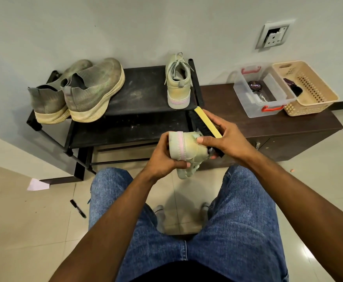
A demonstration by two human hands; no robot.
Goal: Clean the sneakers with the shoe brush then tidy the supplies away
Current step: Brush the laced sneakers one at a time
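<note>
A seated person in blue jeans holds a pale green sneaker (186,148) above the knees, its heel and pink-striped sole edge turned toward the shoe rack (138,92). The left hand (162,157) grips the sneaker's heel from beneath, fingers curled round it. The right hand (225,139) clasps a shoe brush (204,123), a yellow wooden back over black bristles, laid against the shoe's side. Its scuffed mate (178,84) stands upright at the right edge of the dusty black rack's top shelf, well apart from two grey knit sneakers (79,92) with thick cream soles at the left. On the low dark wooden desk (288,127) alongside, a clear plastic box (264,90) with red clips holds a polish tin (255,86); a beige perforated basket (307,88) touches it. A black marker (78,208) lies on the glossy tiled floor.
</note>
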